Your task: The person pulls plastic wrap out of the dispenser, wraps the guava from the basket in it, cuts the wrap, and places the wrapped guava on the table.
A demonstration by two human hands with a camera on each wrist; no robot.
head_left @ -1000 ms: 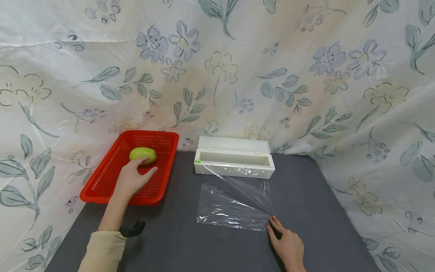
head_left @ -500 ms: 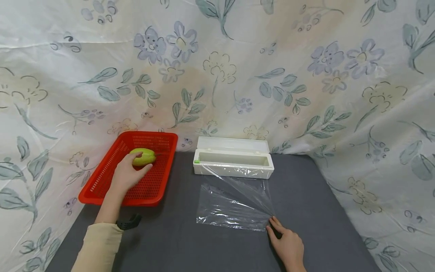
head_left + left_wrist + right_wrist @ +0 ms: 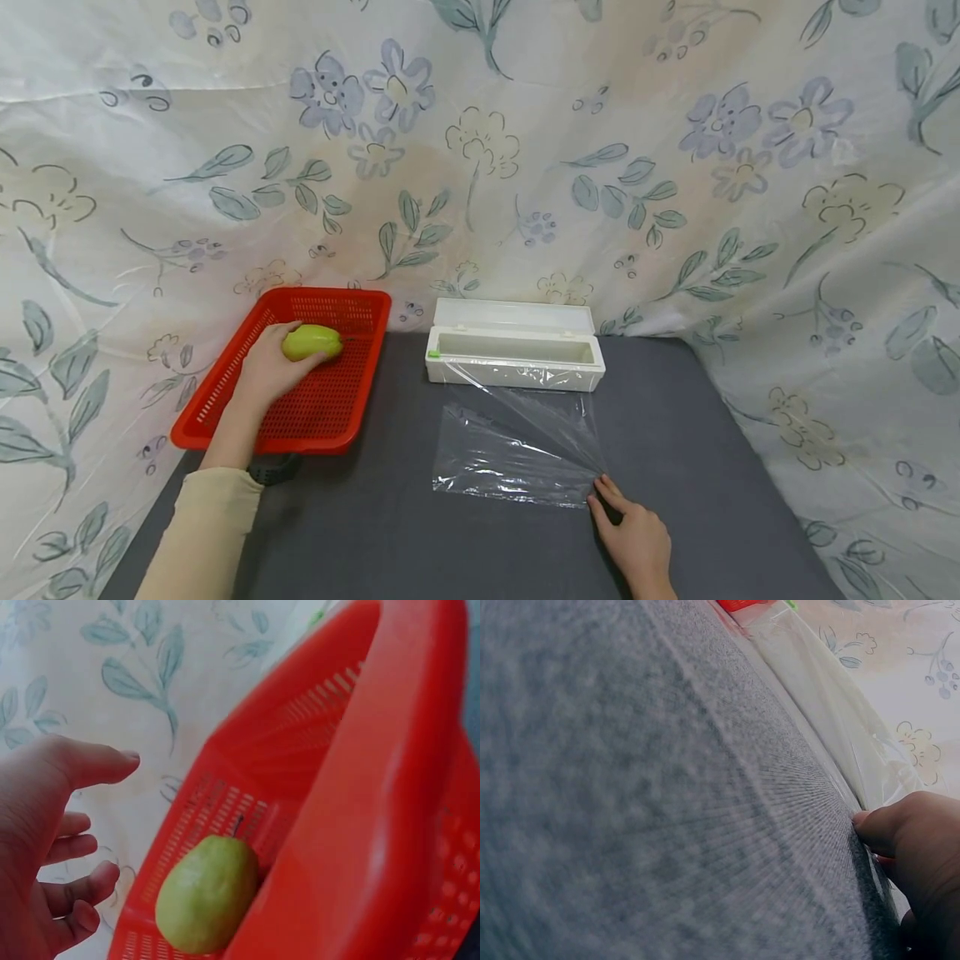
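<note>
A yellow-green pear (image 3: 312, 341) with a dark stem lies in the red plastic basket (image 3: 363, 400). My left hand (image 3: 272, 367) reaches over the basket's left side, thumb and fingers spread at the near end of the pear. The left wrist view shows a gap between this hand (image 3: 56, 840) and the pear (image 3: 208, 895). At the right, my right hand (image 3: 633, 537) pinches the near right corner of a sheet of cling film (image 3: 517, 467), pulled from the white dispenser box (image 3: 517, 377). In the right wrist view, the thumb of that hand (image 3: 922, 847) presses at the film's edge.
The dispenser's lid (image 3: 513, 315) stands raised at the back. A dark grey cloth (image 3: 420, 550) covers the table. Behind and at both sides hangs a flowered curtain (image 3: 480, 250).
My left hand has moved left and slightly lower around the near end of the pear, its fingers no longer over the top. My right hand and the cling film have stayed in place.
</note>
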